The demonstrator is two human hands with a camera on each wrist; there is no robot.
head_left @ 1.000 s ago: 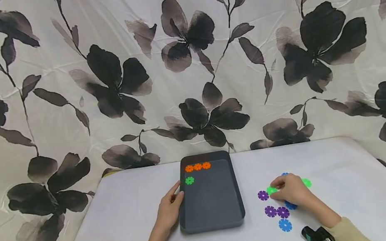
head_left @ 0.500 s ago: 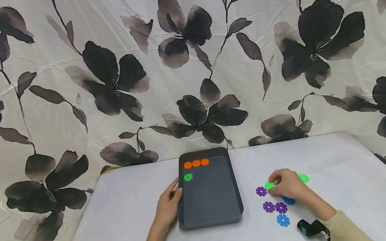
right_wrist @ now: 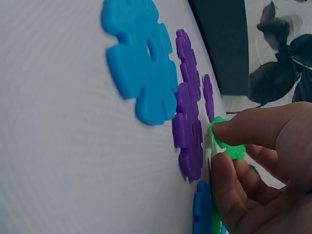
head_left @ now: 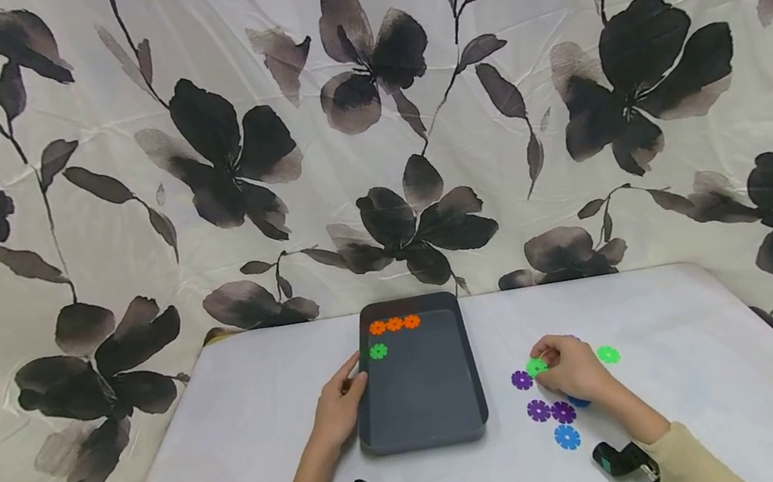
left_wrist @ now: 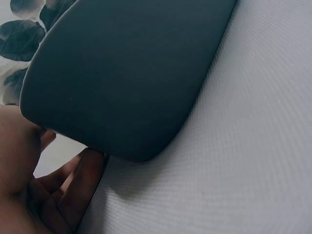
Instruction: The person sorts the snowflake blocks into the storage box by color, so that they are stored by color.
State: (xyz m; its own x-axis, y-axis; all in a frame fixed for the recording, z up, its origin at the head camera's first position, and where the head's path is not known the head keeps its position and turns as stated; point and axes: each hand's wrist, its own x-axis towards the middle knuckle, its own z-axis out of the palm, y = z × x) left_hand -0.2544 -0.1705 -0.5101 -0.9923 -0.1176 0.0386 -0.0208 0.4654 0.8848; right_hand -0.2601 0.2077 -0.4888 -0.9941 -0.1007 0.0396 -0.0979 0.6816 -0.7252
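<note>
My right hand (head_left: 574, 370) pinches a light green notched plastic disc (head_left: 536, 367) between thumb and fingers, close over the table on the right. In the right wrist view the green disc (right_wrist: 233, 150) shows behind the thumb tip. Just left of it lies a purple disc (head_left: 521, 380), with two more purple discs (head_left: 551, 412) nearer the front. A blue disc (head_left: 567, 437) lies in front of those; another blue one (head_left: 579, 402) is partly hidden under my hand. My left hand (head_left: 338, 413) grips the left side of a dark grey tray (head_left: 424, 408), thumb at its rim.
Three orange discs (head_left: 395, 325) form a row at the tray's far end, with a green disc (head_left: 378, 351) below the leftmost. Another light green disc (head_left: 608, 355) lies right of my right hand. A floral cloth (head_left: 380, 107) hangs behind the white table (head_left: 235, 433).
My right hand has shifted slightly left and away from me with the green disc, which shows more fully now. The left hand keeps its grip on the tray. The head view has shifted a little.
</note>
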